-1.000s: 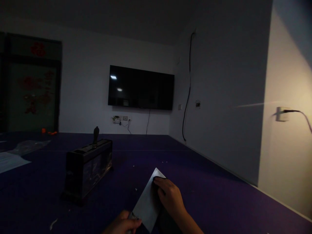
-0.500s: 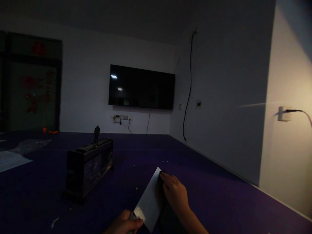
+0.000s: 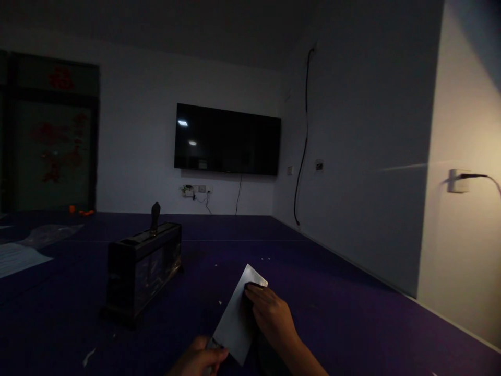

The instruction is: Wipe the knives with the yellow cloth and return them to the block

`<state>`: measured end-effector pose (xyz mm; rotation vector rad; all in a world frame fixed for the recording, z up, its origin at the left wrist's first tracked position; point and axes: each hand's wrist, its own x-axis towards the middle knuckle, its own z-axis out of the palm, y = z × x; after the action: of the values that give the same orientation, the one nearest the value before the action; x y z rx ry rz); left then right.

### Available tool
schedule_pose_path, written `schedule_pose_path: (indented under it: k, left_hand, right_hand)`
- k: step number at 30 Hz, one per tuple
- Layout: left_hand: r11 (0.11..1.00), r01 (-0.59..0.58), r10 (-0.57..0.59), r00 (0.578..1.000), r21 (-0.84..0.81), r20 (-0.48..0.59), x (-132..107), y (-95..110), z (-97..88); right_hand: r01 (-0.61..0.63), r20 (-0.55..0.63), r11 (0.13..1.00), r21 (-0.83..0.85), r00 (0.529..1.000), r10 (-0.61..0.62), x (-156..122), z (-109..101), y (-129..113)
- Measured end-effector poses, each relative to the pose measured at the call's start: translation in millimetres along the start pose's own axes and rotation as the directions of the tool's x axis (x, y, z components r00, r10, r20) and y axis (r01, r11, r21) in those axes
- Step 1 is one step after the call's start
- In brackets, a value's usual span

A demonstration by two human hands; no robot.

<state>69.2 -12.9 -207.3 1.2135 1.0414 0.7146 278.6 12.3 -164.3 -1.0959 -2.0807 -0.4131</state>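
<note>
A kitchen cleaver (image 3: 234, 325) with a broad, pale metal blade is held low at the front of the table, tilted with its far end up and away. My left hand (image 3: 200, 357) is closed around its handle, at the blade's near end. My right hand (image 3: 273, 312) presses its bent fingers on the blade's right part near the far end. Something dark shows under those fingertips; its kind cannot be made out. Left of the cleaver stands a dark knife block (image 3: 146, 274), with one black handle (image 3: 155, 216) sticking up from its top.
The table (image 3: 352, 313) has a dark purple top with small white scraps (image 3: 88, 357). Paper sheets (image 3: 21, 259) and clear plastic (image 3: 52, 234) lie at left, small orange things (image 3: 86, 213) farther back. A television (image 3: 227, 140) hangs on the far wall; a black cable (image 3: 304, 141) hangs at right.
My right hand has slid left over the blade, so its far right corner now shows. The blade has turned slightly and catches light at its tip. My left hand keeps its grip.
</note>
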Motion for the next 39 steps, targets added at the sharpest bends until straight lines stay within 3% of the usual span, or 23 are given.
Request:
schedule_pose_path:
  k: [3, 8, 11, 14, 18, 24, 28, 36, 39]
  left_hand:
    - [1.000, 0.004, -0.004, 1.000, -0.015, 0.010, -3, -4, -1.3]
    - [1.000, -0.022, 0.024, 0.994, 0.017, -0.106, 4, -18, 0.8]
    - [1.000, -0.027, 0.028, 0.996, 0.016, -0.087, 10, -22, -2.1]
    - [0.996, 0.045, -0.039, 0.997, 0.076, -0.073, 15, -20, -5.9]
    - [0.987, 0.105, -0.089, 0.988, 0.119, -0.126, 14, -15, -4.6]
    - [0.999, -0.014, 0.017, 0.994, 0.031, -0.106, 11, -21, -1.4]
    - [0.999, -0.028, 0.031, 0.992, 0.030, -0.118, 12, -23, -2.6]
    - [0.998, 0.002, 0.006, 0.992, 0.060, -0.126, 11, -17, 2.0]
    - [0.988, 0.080, -0.063, 0.989, 0.130, -0.133, 14, -17, 0.1]
  right_hand:
    - [-0.050, -0.020, 0.999, -0.015, 0.999, 0.049, 1, -1, 4]
    - [-0.127, -0.064, 0.992, 0.021, 0.990, 0.128, 1, -3, 14]
    - [-0.142, -0.096, 0.989, 0.046, 0.985, 0.146, -1, -1, 18]
    - [-0.145, -0.111, 0.989, 0.042, 0.983, 0.149, -2, 0, 18]
    - [-0.133, -0.093, 0.990, 0.046, 0.986, 0.137, -2, 1, 15]
    - [-0.107, -0.057, 0.990, 0.095, 0.992, 0.113, -3, 2, 7]
    - [-0.089, 0.005, 0.991, 0.098, 0.996, 0.089, -3, 2, 1]
    - [-0.075, 0.031, 0.995, 0.071, 0.997, 0.073, 1, -3, 0]
    - [-0.120, 0.003, 0.992, 0.030, 0.993, 0.120, 1, -4, 6]
